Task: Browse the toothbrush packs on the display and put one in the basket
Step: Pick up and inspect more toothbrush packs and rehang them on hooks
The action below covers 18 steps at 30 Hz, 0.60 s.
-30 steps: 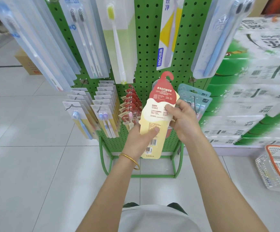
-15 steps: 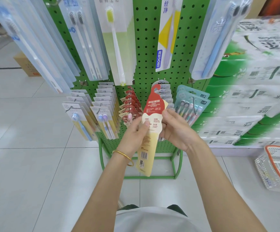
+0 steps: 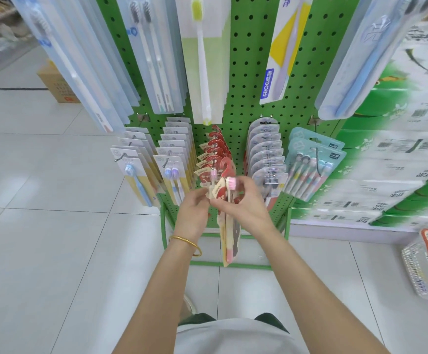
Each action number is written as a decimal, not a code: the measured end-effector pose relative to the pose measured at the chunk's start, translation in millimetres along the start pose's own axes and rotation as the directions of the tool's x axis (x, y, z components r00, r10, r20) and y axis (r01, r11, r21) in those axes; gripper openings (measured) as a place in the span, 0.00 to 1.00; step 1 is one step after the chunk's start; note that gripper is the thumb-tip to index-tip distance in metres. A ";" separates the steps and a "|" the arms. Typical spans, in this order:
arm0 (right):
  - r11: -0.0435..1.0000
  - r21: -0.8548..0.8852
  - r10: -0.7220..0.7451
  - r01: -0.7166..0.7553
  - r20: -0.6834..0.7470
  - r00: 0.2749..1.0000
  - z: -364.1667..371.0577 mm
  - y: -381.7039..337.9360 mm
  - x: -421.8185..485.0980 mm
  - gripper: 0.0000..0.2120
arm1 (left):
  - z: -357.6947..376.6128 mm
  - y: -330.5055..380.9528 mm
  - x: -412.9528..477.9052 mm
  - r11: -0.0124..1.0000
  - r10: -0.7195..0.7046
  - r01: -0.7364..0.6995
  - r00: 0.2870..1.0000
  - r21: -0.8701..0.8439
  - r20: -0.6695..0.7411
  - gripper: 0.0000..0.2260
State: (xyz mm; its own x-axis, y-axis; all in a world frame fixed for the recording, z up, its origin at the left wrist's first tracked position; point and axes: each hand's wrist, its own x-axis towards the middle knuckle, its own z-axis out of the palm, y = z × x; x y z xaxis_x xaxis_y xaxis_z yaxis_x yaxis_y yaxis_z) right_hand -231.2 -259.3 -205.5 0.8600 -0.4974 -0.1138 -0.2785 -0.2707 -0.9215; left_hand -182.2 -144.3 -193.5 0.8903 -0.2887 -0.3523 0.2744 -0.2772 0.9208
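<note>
A red and cream toothbrush pack (image 3: 229,233) with a pink brush head hangs down between my hands in front of the green pegboard display (image 3: 246,80). My left hand (image 3: 195,213) pinches its left edge near the top. My right hand (image 3: 243,203) grips its upper part from the right, fingers curled over the brush head. The pack is turned nearly edge-on to me. Behind it, several matching red packs (image 3: 214,152) hang on a hook. The white basket (image 3: 427,267) with an orange rim sits on the floor at the far right.
Long toothbrush packs (image 3: 154,52) hang across the upper pegboard. Lower hooks carry yellow-backed packs (image 3: 141,175), grey packs (image 3: 266,152) and teal multi-packs (image 3: 310,167). Stacked green and white cartons (image 3: 399,154) stand to the right. A cardboard box (image 3: 57,88) sits on the tiled floor at the left.
The pack has been turned from showing its printed back to nearly edge-on, with the brush side coming round. Both hands moved closer to the top of the pack and slightly lower.
</note>
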 end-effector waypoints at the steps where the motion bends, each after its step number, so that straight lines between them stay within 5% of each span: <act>1: 0.998 -0.059 -0.011 0.007 -0.062 0.998 8.1 3.0 4.0 0.37 | -3.1 1.7 0.8 1.000 0.010 -0.010 0.999 -0.004 -0.039 0.15; 4: 0.963 -0.271 -0.040 -0.002 -0.151 0.988 25.8 10.7 13.7 0.45 | -9.8 5.7 5.4 0.998 0.053 -0.055 0.992 -0.012 -0.113 0.15; 8: 0.915 -0.403 -0.086 -0.010 -0.221 0.972 40.2 13.3 20.6 0.43 | -11.5 13.1 9.4 0.993 0.115 -0.114 0.987 0.022 -0.109 0.16; 18: 0.925 -0.378 -0.099 -0.044 -0.351 0.931 71.7 18.5 49.7 0.43 | -15.6 21.0 24.4 0.976 0.187 -0.175 0.979 0.126 -0.085 0.14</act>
State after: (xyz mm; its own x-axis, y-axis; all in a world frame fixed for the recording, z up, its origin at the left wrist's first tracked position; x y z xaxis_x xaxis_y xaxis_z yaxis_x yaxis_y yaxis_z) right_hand -162.9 -229.9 -254.8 0.6784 -0.7255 0.1157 -0.4570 -0.5400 -0.7068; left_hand -149.0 -142.9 -180.2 0.9535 -0.2563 -0.1587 0.0661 -0.3359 0.9396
